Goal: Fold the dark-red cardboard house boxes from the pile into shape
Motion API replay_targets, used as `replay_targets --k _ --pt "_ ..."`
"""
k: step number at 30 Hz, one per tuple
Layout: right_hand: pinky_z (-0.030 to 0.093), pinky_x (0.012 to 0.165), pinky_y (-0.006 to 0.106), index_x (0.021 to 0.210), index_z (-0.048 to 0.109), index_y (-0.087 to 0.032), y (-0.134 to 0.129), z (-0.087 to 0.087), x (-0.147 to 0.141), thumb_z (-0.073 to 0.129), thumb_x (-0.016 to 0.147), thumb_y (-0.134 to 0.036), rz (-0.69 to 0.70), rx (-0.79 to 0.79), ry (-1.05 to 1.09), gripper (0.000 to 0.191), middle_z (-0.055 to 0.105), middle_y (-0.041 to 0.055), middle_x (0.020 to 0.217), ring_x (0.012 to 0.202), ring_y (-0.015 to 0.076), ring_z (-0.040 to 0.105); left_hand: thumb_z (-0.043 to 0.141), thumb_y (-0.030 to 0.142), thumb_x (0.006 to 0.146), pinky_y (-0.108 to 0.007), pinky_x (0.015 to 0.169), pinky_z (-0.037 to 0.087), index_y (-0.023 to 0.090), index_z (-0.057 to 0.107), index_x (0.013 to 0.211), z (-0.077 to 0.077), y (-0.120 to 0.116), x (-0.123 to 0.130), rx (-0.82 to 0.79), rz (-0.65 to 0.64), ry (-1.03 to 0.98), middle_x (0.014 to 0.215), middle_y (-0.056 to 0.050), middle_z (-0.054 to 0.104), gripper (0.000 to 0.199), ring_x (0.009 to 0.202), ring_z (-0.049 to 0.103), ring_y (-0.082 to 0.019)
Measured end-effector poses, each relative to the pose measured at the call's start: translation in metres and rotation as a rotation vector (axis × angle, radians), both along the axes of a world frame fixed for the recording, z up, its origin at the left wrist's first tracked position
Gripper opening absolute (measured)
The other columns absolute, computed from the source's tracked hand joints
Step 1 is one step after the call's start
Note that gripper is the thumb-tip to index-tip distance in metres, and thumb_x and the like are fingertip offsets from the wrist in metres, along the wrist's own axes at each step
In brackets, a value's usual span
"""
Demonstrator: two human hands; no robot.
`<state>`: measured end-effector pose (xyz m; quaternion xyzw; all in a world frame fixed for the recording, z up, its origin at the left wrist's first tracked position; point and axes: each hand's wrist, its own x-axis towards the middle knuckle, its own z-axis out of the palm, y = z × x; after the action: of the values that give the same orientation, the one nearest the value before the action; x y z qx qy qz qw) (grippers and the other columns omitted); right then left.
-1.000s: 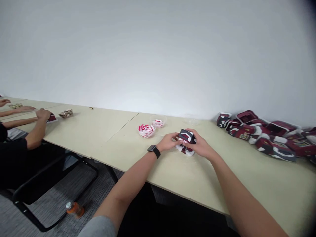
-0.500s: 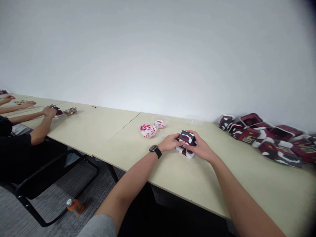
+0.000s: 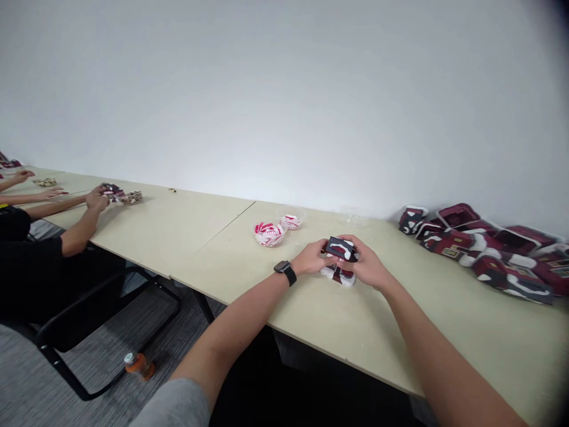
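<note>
A small maroon model house (image 3: 340,276) with a dark grey roof and white, snow-like trim stands on the table in front of me. My left hand (image 3: 313,257) grips its left side, and the thumb reaches across the front below the roof. On the opposite side my right hand (image 3: 367,263) is closed round the house, its thumb also on the front. The two thumbs nearly meet there; whether a small piece lies under them is hidden. Just to the left, two clear plastic bowls, a nearer bowl (image 3: 269,241) and a farther bowl (image 3: 294,224), hold red and white pieces.
More maroon houses (image 3: 478,243) lie heaped on the right by the wall. A clear lid or dish (image 3: 354,218) sits behind my hands. At left, a co-worker's hands (image 3: 96,198) hold a similar house. An orange bottle (image 3: 140,366) stands on the floor beside a black chair (image 3: 66,326).
The view has shifted slightly. My hands still hold the house, now tipped a little so that more of its front shows below my thumbs. The co-worker's house has been lifted and turned.
</note>
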<state>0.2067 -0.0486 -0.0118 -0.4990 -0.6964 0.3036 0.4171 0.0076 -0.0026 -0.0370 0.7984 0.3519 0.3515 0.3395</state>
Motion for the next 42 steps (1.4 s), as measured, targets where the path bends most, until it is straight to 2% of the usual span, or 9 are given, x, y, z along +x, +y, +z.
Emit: replay_targets --k 5,9,12,16,20,24,30,37,42 --pt "0.055 0.101 0.049 0.129 0.061 -0.030 -0.005 0.009 0.007 0.085 0.068 -0.040 0.086 -0.053 0.110 0.066 0.071 0.0060 0.125 0.112 0.0305 0.067 0.078 0.053 0.082 -0.040 0.095 0.051 0.015 0.060 0.120 0.013 -0.008 -0.001 -0.093 -0.055 -0.065 0.125 -0.014 0.069 0.057 0.109 0.065 -0.026" --pt "0.057 0.099 0.046 0.142 0.054 -0.034 -0.014 0.021 0.013 0.090 0.069 -0.047 0.204 -0.130 0.285 0.083 0.068 0.0077 0.134 0.120 0.0309 0.065 0.087 0.057 0.072 -0.036 0.085 0.052 0.016 0.060 0.111 0.039 -0.019 -0.005 -0.154 -0.088 -0.171 0.110 -0.011 0.070 0.062 0.095 0.065 -0.021" --pt "0.058 0.100 0.048 0.149 0.049 -0.037 -0.018 0.026 0.014 0.080 0.080 -0.060 0.283 -0.172 0.335 0.079 0.067 0.0090 0.136 0.120 0.0310 0.066 0.092 0.056 0.066 -0.033 0.075 0.052 0.018 0.060 0.104 0.061 -0.042 -0.017 -0.106 -0.012 -0.167 0.097 -0.007 0.070 0.063 0.084 0.064 -0.019" --pt "0.057 0.105 0.052 0.145 0.055 -0.038 -0.018 0.026 0.012 0.062 0.093 -0.065 0.310 -0.177 0.396 0.059 0.057 0.0082 0.154 0.135 0.0330 0.061 0.093 0.052 0.066 -0.034 0.081 0.057 0.019 0.062 0.107 0.075 -0.084 -0.057 0.012 0.220 -0.246 0.105 -0.009 0.073 0.061 0.092 0.070 -0.021" --pt "0.056 0.107 0.053 0.138 0.062 -0.037 -0.017 0.024 0.009 0.064 0.094 -0.060 0.313 -0.201 0.406 0.050 0.054 0.0074 0.159 0.139 0.0340 0.059 0.091 0.048 0.069 -0.038 0.088 0.060 0.019 0.060 0.111 0.075 -0.107 -0.128 0.071 0.556 -0.436 0.116 -0.012 0.074 0.061 0.103 0.073 -0.025" --pt "0.057 0.106 0.050 0.132 0.067 -0.035 -0.017 0.022 0.004 0.068 0.091 -0.058 0.289 -0.239 0.388 0.047 0.056 0.0069 0.156 0.135 0.0326 0.061 0.093 0.048 0.062 -0.038 0.086 0.060 0.017 0.058 0.108 0.064 -0.099 -0.212 0.192 0.959 -0.478 0.113 -0.011 0.074 0.065 0.101 0.073 -0.025" --pt "0.058 0.104 0.047 0.122 0.073 -0.033 -0.017 0.021 -0.001 0.075 0.087 -0.050 0.240 -0.274 0.420 0.039 0.062 0.0070 0.148 0.130 0.0307 0.063 0.094 0.054 0.055 -0.038 0.082 0.055 0.019 0.055 0.098 0.048 -0.079 -0.312 0.156 1.520 -0.176 0.100 -0.006 0.070 0.067 0.097 0.069 -0.027" --pt "0.058 0.104 0.047 0.122 0.072 -0.033 -0.017 0.020 -0.003 0.072 0.089 -0.049 0.238 -0.262 0.393 0.038 0.064 0.0068 0.146 0.128 0.0293 0.065 0.094 0.041 0.054 -0.041 0.091 0.051 0.025 0.036 0.080 0.043 -0.070 -0.364 0.003 1.737 -0.146 0.081 0.003 0.050 0.066 0.104 0.060 -0.029" --pt "0.059 0.102 0.046 0.120 0.073 -0.032 -0.017 0.021 -0.005 0.073 0.087 -0.047 0.228 -0.275 0.396 0.036 0.064 0.0065 0.145 0.127 0.0288 0.066 0.096 0.038 0.052 -0.048 0.112 0.044 0.025 0.028 0.075 0.049 -0.055 -0.385 0.001 1.842 -0.070 0.090 0.001 0.045 0.073 0.123 0.051 -0.030"
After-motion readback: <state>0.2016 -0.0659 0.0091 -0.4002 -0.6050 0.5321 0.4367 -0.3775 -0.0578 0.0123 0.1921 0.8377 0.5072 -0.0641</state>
